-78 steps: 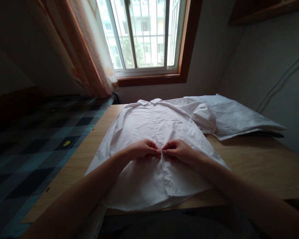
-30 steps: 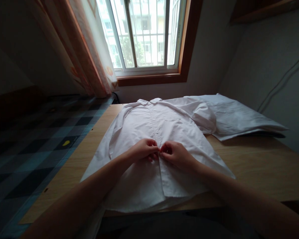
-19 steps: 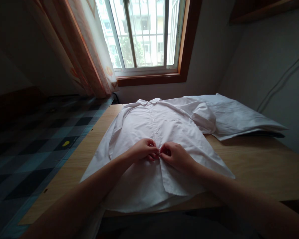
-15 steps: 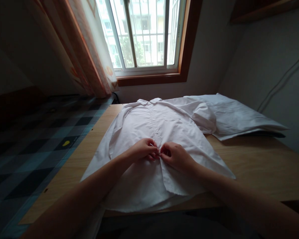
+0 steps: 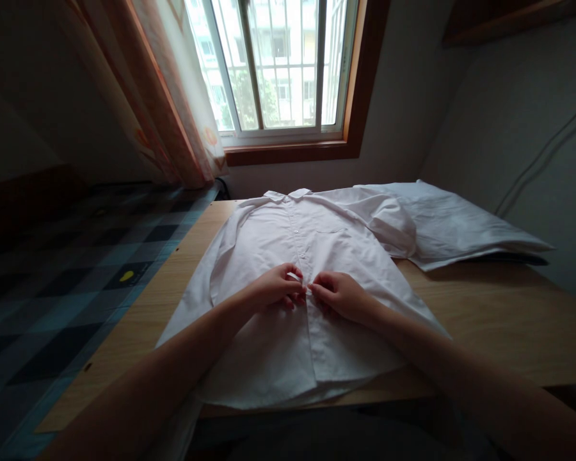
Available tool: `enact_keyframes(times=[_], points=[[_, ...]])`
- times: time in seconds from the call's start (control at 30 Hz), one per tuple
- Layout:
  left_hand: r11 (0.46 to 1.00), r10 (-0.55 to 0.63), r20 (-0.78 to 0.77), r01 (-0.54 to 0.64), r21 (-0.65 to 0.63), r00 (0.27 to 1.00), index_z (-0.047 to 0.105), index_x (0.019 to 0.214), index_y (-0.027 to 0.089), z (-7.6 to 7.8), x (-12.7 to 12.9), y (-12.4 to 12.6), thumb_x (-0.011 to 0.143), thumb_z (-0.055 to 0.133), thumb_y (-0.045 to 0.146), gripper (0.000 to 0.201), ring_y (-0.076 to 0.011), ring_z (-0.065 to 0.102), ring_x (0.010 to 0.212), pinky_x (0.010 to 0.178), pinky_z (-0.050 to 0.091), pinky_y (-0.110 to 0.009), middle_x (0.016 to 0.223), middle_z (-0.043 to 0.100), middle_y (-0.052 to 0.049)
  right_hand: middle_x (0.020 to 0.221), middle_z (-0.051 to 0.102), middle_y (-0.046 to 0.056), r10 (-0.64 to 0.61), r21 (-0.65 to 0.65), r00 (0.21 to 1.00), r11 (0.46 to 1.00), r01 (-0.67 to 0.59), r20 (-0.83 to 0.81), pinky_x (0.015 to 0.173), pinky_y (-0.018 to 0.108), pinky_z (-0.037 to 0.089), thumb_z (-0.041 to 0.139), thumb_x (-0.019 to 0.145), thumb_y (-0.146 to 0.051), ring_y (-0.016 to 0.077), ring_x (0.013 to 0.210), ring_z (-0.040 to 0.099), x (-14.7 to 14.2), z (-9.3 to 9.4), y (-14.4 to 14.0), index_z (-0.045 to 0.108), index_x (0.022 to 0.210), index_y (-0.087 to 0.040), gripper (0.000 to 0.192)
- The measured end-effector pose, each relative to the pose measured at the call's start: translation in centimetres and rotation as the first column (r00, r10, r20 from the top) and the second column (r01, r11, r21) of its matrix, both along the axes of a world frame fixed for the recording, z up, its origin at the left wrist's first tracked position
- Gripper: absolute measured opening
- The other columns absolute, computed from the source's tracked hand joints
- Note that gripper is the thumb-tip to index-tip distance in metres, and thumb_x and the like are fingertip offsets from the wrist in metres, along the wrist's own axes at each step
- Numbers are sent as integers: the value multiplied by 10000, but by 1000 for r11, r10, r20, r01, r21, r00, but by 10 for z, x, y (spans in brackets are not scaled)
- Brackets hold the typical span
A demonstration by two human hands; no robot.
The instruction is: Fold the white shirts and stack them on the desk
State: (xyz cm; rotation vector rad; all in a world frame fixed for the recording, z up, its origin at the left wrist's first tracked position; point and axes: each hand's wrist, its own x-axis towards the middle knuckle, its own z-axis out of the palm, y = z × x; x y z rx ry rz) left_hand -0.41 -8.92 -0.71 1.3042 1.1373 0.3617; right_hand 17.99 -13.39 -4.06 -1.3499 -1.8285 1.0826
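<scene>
While both my hands meet at the placket, I log: white shirt (image 5: 288,256) flat on wooden table (image 5: 499,320), collar toward window (image 5: 278,64); left hand (image 5: 273,289) and right hand (image 5: 342,296) each pinching a front edge, fingertips nearly touching; second white garment (image 5: 451,224) at right.

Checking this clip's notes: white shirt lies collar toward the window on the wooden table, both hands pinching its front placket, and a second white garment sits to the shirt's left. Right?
Not quite. In the head view the second white garment lies to the right of the shirt, not its left. The left hand and right hand do pinch the placket on the wooden table.
</scene>
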Motion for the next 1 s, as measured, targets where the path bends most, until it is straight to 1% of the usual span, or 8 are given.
enact_keyframes(times=[0.1, 0.23, 0.37, 0.47, 0.57, 0.73, 0.83, 1.0], points=[[1000, -11, 12, 11, -3, 1000, 497, 897, 184, 0, 0, 0, 698, 745, 220, 320, -73, 543, 418, 418, 391, -146, 543, 649, 35, 631, 610, -13, 33, 74, 996, 996, -40, 85, 542, 224, 363, 537, 939, -289, 113, 545, 546, 1, -1, 3, 601, 781, -180, 202], [1000, 4, 19, -4, 5, 1000, 494, 923, 184, -1, 0, -1, 702, 733, 182, 326, -66, 540, 414, 425, 393, -146, 556, 653, 41, 684, 615, 2, 31, 147, 978, 987, -62, 204, 585, 239, 337, 498, 961, -277, 120, 605, 523, -1, 0, 2, 587, 788, -178, 218], [1000, -26, 47, 25, 17, 999, 482, 941, 186, -5, -2, 0, 700, 763, 225, 371, -80, 565, 433, 430, 405, -154, 580, 660, 35, 764, 629, 20, 22, 183, 970, 981, -67, 240, 623, 250, 336, 489, 961, -266, 134, 669, 527, -3, 0, 2, 583, 814, -174, 197], [997, -65, 68, 62, 49, 996, 466, 948, 188, -8, -4, 2, 691, 781, 256, 412, -96, 589, 463, 446, 425, -167, 597, 667, 25, 751, 627, 15, 22, 168, 978, 984, -57, 206, 627, 249, 341, 502, 943, -235, 135, 673, 530, -2, -1, 4, 585, 806, -172, 172], [992, -94, 80, 87, 91, 992, 455, 955, 192, -10, -4, 3, 681, 784, 248, 432, -112, 610, 495, 463, 446, -183, 621, 669, 22, 730, 623, 9, 17, 151, 987, 988, -42, 160, 626, 244, 351, 524, 920, -218, 136, 674, 535, -1, -2, 6, 590, 783, -171, 159], [977, -135, 86, 119, 175, 987, 441, 943, 202, -12, -2, 3, 690, 762, 234, 410, -107, 582, 456, 456, 444, -192, 575, 617, 62, 720, 620, 3, 4, 144, 991, 989, -24, 133, 631, 239, 363, 532, 898, -194, 129, 669, 531, -2, -2, 9, 584, 753, -172, 155], [962, -154, 38, 140, 235, 987, 443, 943, 205, -11, -2, 1, 706, 724, 208, 367, -105, 570, 436, 440, 430, -187, 568, 601, 80, 697, 612, -3, -7, 123, 993, 992, -8, 121, 613, 233, 361, 535, 887, -188, 123, 649, 528, -3, -2, 9, 580, 738, -172, 156], [908, -159, -69, 173, 382, 985, 451, 936, 210, -8, -1, -4, 729, 671, 184, 303, -103, 563, 424, 416, 405, -177, 559, 592, 94, 570, 552, -27, -3, 18, 997, 1000, 1, 72, 539, 224, 332, 515, 899, -213, 109, 548, 503, -3, -2, 9, 562, 689, -175, 219]])
